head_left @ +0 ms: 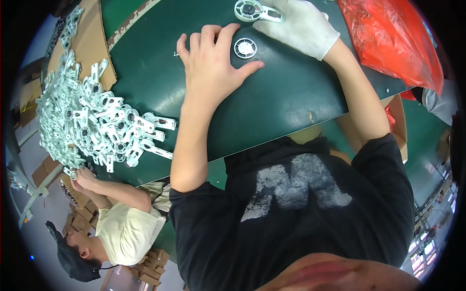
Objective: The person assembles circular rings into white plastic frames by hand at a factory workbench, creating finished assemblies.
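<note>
My left hand [209, 65] is bare and rests on the green tabletop with its fingers spread, holding nothing. Between its thumb and index finger, close by, lies a white round spoked fan cover [245, 49]. Tiny metal pieces [176, 54], perhaps screws, lie at the outer fingertips. In a white glove, my right hand [303, 30] grips the handle end of a white mini fan housing [248, 10] near the top of the view. The housing has a ring with a black centre. The glove hides part of the fingers.
A big heap of similar white fan housings [116, 123] covers the left of the green table [272, 102], by a cardboard sheet [94, 43]. A red plastic bag [393, 41] lies at the right. A co-worker [128, 228] reaches into the heap at the lower left.
</note>
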Demonstrator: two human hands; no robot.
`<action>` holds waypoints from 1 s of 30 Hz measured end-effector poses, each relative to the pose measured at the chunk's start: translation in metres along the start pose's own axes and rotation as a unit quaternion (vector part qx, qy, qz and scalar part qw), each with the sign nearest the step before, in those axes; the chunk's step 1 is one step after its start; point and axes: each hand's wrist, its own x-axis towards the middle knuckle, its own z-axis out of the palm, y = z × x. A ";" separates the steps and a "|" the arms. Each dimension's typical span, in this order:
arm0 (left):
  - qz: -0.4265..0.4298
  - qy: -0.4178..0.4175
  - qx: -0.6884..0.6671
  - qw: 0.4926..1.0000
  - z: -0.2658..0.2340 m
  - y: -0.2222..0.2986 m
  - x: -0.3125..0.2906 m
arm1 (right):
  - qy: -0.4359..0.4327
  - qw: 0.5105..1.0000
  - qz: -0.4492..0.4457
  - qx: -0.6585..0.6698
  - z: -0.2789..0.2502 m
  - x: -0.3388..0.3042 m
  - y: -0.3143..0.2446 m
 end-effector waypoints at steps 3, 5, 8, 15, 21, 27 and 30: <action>0.056 -0.033 -0.047 0.997 -0.003 -0.012 -0.002 | -0.015 1.000 -0.001 -0.005 0.005 -0.001 0.000; 0.060 -0.030 -0.055 0.996 -0.006 -0.015 -0.001 | -0.027 0.998 0.051 -0.016 0.003 0.000 -0.013; 0.037 0.036 -0.024 0.998 -0.002 -0.020 0.000 | -0.016 0.999 0.044 -0.019 0.011 0.002 -0.006; 0.057 0.180 -0.073 0.979 -0.001 -0.024 0.003 | -0.069 0.994 0.049 -0.061 0.009 -0.002 -0.021; 0.074 0.162 -0.119 0.977 0.008 -0.018 0.008 | 0.107 0.976 -0.144 -0.127 0.046 -0.012 0.025; 0.039 0.142 -0.184 0.972 0.007 -0.016 0.005 | 0.129 0.965 -0.196 -0.116 0.046 -0.011 0.027; 0.027 0.132 -0.208 0.969 0.007 -0.013 0.003 | 0.138 0.964 -0.203 -0.104 0.047 -0.012 0.026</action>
